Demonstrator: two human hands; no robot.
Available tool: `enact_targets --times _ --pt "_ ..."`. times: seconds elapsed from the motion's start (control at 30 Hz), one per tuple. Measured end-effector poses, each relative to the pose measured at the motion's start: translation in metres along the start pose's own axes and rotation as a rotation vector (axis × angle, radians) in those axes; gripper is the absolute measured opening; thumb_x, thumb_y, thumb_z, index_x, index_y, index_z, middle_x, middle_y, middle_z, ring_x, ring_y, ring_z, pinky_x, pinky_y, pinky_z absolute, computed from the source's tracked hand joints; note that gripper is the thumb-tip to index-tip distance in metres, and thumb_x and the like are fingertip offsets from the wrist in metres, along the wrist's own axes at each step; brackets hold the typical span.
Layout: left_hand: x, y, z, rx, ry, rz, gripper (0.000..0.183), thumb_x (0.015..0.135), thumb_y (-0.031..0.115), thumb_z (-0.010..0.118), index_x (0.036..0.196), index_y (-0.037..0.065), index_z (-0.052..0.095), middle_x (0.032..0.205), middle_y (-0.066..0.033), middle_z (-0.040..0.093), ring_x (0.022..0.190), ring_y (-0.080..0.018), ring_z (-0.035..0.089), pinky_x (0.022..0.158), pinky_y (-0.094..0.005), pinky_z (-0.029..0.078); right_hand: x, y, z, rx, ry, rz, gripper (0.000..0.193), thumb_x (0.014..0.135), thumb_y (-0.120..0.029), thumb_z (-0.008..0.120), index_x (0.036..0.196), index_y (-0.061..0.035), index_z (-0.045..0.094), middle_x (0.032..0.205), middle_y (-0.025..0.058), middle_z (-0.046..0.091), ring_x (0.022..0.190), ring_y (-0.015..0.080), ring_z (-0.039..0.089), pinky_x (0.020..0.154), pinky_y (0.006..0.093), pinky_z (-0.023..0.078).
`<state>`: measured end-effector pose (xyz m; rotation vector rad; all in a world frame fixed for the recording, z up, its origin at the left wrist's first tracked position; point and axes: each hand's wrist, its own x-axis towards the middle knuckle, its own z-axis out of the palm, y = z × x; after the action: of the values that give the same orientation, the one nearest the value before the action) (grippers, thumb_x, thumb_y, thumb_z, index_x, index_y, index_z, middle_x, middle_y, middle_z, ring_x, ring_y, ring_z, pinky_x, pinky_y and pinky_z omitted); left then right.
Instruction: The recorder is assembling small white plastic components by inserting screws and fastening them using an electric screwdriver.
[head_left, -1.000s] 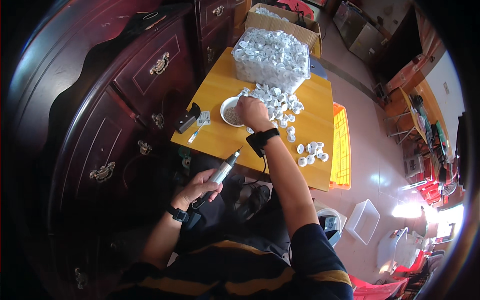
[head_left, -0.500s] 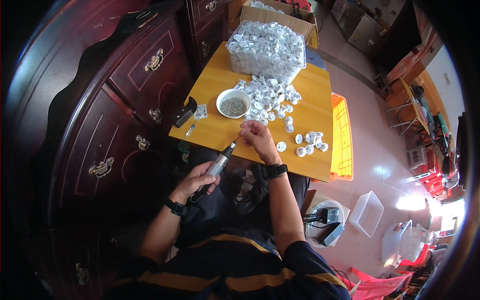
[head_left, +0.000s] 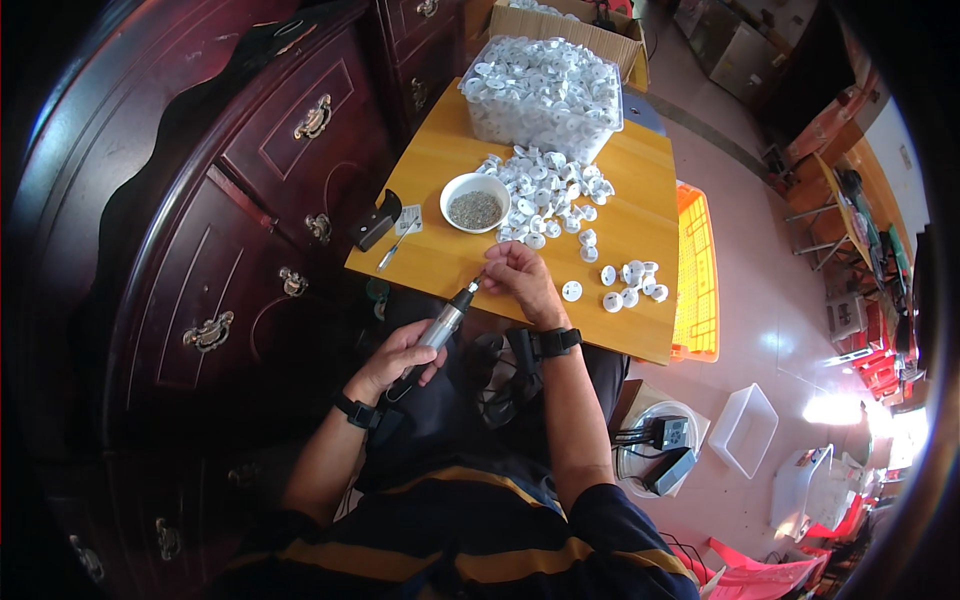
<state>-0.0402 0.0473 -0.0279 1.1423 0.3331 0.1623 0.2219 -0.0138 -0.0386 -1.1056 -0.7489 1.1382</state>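
My left hand (head_left: 402, 362) is wrapped round a silver and black electric screwdriver (head_left: 443, 324), its tip slanting up and right toward the table edge. Right at that tip, the fingers of my right hand (head_left: 527, 287) are pinched together; whatever small thing they hold is too small to make out. Just beyond them stands a white bowl (head_left: 447, 212) of tiny grey metal pieces, which look like screws (head_left: 476, 211). White round plastic parts (head_left: 548, 190) lie heaped beside the bowl. A smaller group of the same parts (head_left: 630, 296) sits to the right of my right hand.
A clear tub (head_left: 540, 132) heaped with white parts stands at the back of the wooden table (head_left: 640, 220). A dark holder (head_left: 374, 228) and a thin tool (head_left: 388, 257) lie at the left. Dark drawers (head_left: 270, 190) flank the left; a yellow crate (head_left: 697, 280) stands right.
The whole view has shifted slightly, so the table sits a little further right. Both hands hold nearly the same pose, with the right fingers still at the screwdriver's tip.
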Motion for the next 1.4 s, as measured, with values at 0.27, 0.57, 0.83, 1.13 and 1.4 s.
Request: enact_targets --times 0.27,0.57,0.83,1.13,1.4 --pt "-0.001 -0.001 -0.002 -0.036 -0.015 -0.001 0.042 0.089 0.029 0.067 0.117 0.002 0.051 0.085 -0.0047 0.059 0.063 -0.0115 0.057 0.055 -0.0236 0.046 -0.003 0.002 0.003 0.015 0.046 0.032 0.016 0.094 -0.006 0.064 0.108 -0.0029 0.060 0.088 0.0033 0.068 0.073 0.0090 0.065 0.066 0.0205 0.054" --pt "0.005 -0.001 -0.004 -0.028 -0.018 0.029 0.065 0.086 0.042 0.069 0.131 -0.001 0.049 0.078 -0.0040 0.057 0.056 -0.0088 0.052 0.052 -0.0217 0.044 0.006 -0.002 -0.007 0.043 -0.075 -0.032 0.020 0.094 -0.004 0.065 0.112 -0.0018 0.058 0.089 0.0058 0.069 0.079 0.0117 0.067 0.071 0.0229 0.055" --pt "-0.001 -0.003 -0.004 -0.052 0.019 0.049 0.067 0.087 0.041 0.067 0.134 -0.002 0.048 0.076 -0.0042 0.057 0.055 -0.0084 0.052 0.052 -0.0213 0.044 -0.002 -0.015 0.004 -0.109 0.014 0.015 0.022 0.094 -0.013 0.068 0.112 -0.0031 0.060 0.089 0.0054 0.069 0.079 0.0124 0.067 0.071 0.0236 0.055" --pt "-0.005 -0.005 -0.010 -0.055 0.017 0.085 0.071 0.085 0.042 0.067 0.135 -0.004 0.047 0.077 -0.0050 0.057 0.056 -0.0092 0.052 0.052 -0.0220 0.044 0.008 -0.017 -0.027 -0.853 0.642 -0.330 0.028 0.081 -0.020 0.077 0.101 -0.0035 0.065 0.088 0.0090 0.066 0.072 0.0192 0.066 0.066 0.0329 0.053" --pt "-0.017 0.001 -0.014 -0.020 0.058 0.108 0.072 0.086 0.042 0.066 0.136 -0.006 0.046 0.077 -0.0057 0.057 0.056 -0.0096 0.053 0.052 -0.0223 0.045 0.021 -0.009 -0.037 -1.202 0.618 -0.384 0.024 0.079 -0.021 0.076 0.097 -0.0090 0.066 0.094 0.0135 0.065 0.091 0.0314 0.064 0.077 0.0428 0.051"
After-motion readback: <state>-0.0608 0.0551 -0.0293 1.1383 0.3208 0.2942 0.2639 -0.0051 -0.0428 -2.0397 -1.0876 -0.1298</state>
